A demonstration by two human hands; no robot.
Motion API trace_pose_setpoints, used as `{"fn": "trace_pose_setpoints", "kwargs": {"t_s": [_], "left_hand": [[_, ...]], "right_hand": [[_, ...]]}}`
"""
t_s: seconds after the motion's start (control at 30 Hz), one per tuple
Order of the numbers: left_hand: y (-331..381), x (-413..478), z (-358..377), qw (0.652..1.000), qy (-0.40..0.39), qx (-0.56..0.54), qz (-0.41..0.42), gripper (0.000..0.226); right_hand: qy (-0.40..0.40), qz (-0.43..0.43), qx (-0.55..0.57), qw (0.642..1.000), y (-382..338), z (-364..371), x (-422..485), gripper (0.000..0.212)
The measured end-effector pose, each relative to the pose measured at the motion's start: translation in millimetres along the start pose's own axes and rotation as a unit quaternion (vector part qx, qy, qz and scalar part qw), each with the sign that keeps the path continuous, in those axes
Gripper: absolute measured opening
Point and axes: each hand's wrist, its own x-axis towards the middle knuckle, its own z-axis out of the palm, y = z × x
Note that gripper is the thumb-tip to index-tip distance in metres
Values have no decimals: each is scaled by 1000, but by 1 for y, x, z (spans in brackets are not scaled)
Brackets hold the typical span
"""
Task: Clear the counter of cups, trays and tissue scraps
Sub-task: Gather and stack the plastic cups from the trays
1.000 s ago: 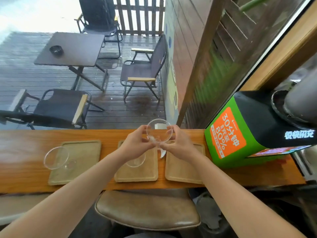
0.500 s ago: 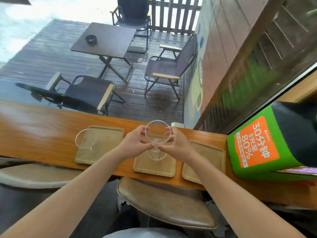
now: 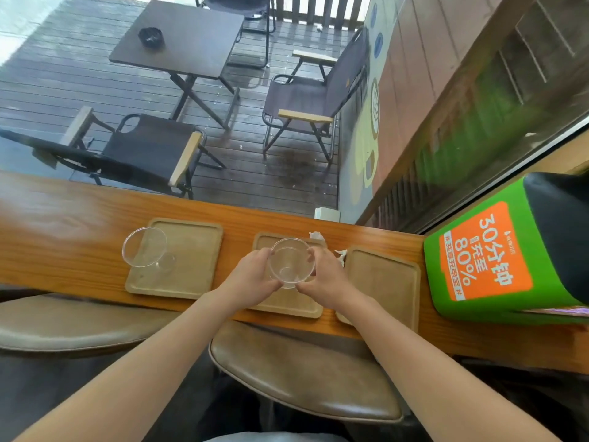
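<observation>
Three tan wooden trays lie in a row on the wooden counter (image 3: pixel 63 224). Over the middle tray (image 3: pixel 287 307) I hold a clear glass cup (image 3: pixel 291 263) with both hands: my left hand (image 3: pixel 251 279) grips its left side and my right hand (image 3: pixel 322 279) its right side. It looks like two cups nested, though I cannot tell for sure. A second clear cup (image 3: pixel 145 248) stands on the left tray (image 3: pixel 191 260). The right tray (image 3: pixel 382 282) holds nothing. White tissue scraps (image 3: pixel 341 255) lie between the middle and right trays, with another scrap (image 3: pixel 315 235) behind the middle tray.
A green and orange box (image 3: pixel 487 253) stands on the counter at the right. Brown padded stools (image 3: pixel 302 378) sit below the counter's near edge. A small white block (image 3: pixel 326 213) rests at the counter's far edge. Beyond the glass is a deck with a table and chairs.
Both hands have lowered the cup from above the counter down over the middle tray, onto the cup that stood there. The camera view tilted further down and left.
</observation>
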Motion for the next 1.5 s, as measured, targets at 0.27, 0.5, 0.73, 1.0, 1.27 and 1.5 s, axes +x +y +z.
{"fn": "trace_pose_setpoints", "kwargs": {"t_s": [0.27,0.5,0.73,1.0,1.27,1.5], "left_hand": [[-11,6,18,999,-8,-34,-13,61],[-19,14,21,996,-54,-43,-54,70],[-23,16,24,995,-56,-50,-60,69],[-21,7,2,993,-71,33,-94,89],[-12,-19,-48,989,50,122,-72,39],[-48,-47,-79,990,56,104,-82,14]], "right_hand": [[-26,33,-26,999,9,17,9,61],[-46,47,-24,998,11,23,12,57],[-40,53,-6,998,9,24,11,56],[-59,86,-52,993,3,-1,6,91],[62,6,-111,992,-40,-24,18,62],[1,-80,-114,990,-105,36,28,32]]}}
